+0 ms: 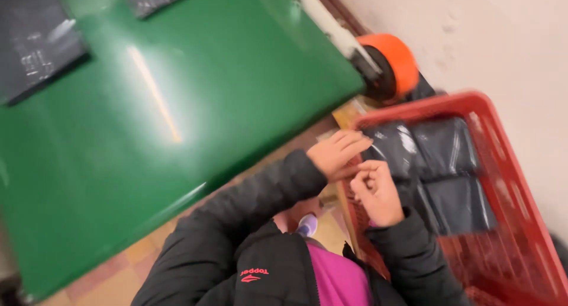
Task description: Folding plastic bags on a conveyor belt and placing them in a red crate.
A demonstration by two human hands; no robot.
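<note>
Down low, red crate [503, 164] holding dark plastic packets [441, 164], left hand [338, 153] loosely open at its rim, right hand [378, 193] curled, empty.

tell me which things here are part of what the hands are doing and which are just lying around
In hand:
- left hand and right hand, together at the near rim of the red crate
- dark plastic packets stacked in the crate

Lying about:
- green table
- dark packets on the table
- orange tape roll

Table: green top [177, 93], glossy
Mats: dark sheets [35, 45] on the table
Roll: orange spool [393, 60] by the wall
</note>
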